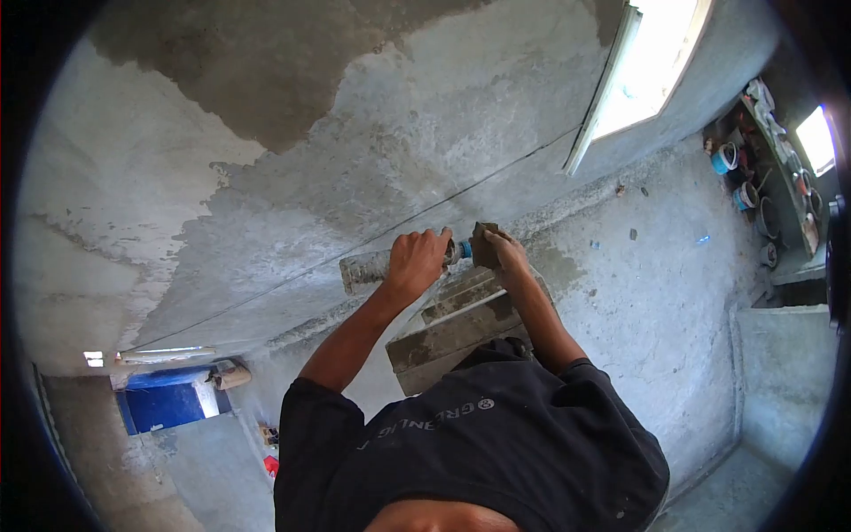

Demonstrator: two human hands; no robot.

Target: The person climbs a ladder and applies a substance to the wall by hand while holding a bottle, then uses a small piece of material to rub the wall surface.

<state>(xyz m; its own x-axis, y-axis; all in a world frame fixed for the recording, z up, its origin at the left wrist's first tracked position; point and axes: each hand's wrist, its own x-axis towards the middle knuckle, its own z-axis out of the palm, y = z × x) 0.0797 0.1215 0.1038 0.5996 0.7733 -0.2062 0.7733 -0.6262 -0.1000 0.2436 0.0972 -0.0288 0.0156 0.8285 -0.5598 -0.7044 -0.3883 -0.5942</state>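
My left hand is wrapped round a clear plastic bottle smeared with grey dirt, held nearly level. Its blue cap end points to the right, towards my other hand. My right hand is closed on a flat, grey-brown angular piece, its kind unclear, right at the cap. Both hands are held out in front of me, over a mud-stained wooden plank platform. The plastered wall stands just beyond them, with a darker patch of plaster on it.
A bright window opens in the wall at upper right. Several buckets stand by a cluttered ledge at far right. Small scraps lie on the concrete floor. A blue door is at lower left.
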